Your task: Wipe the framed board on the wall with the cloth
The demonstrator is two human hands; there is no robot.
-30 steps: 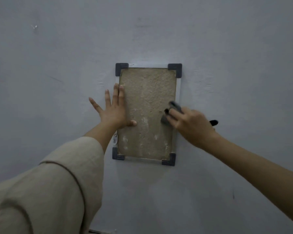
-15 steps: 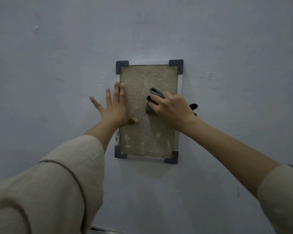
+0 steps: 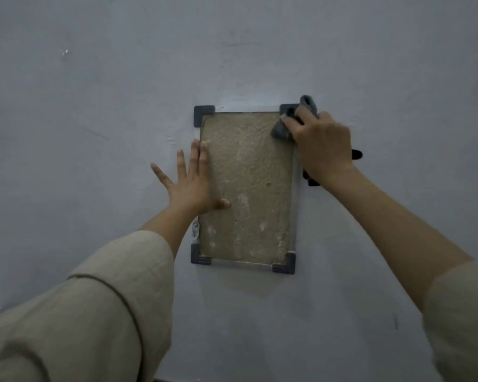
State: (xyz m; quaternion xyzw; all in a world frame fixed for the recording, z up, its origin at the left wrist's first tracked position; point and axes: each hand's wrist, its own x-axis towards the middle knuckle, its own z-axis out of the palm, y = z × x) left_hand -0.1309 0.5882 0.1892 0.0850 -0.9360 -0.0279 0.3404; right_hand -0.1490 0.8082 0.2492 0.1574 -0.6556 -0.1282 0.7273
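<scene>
No text, label, brand, number or sign can be read anywhere: not on the framed board (image 3: 246,188), nor on the wall (image 3: 94,133).

I see a pale grey painted wall (image 3: 370,64) as the carrier; framed board (image 3: 246,188) hangs flat on it, upright, tan rough face, dark corner caps; small metal bracket (image 3: 195,232) on wall at board's lower left edge; left hand (image 3: 189,186) flat, fingers spread, half on wall, half on board; small chip mark (image 3: 65,52) upper left.
</scene>
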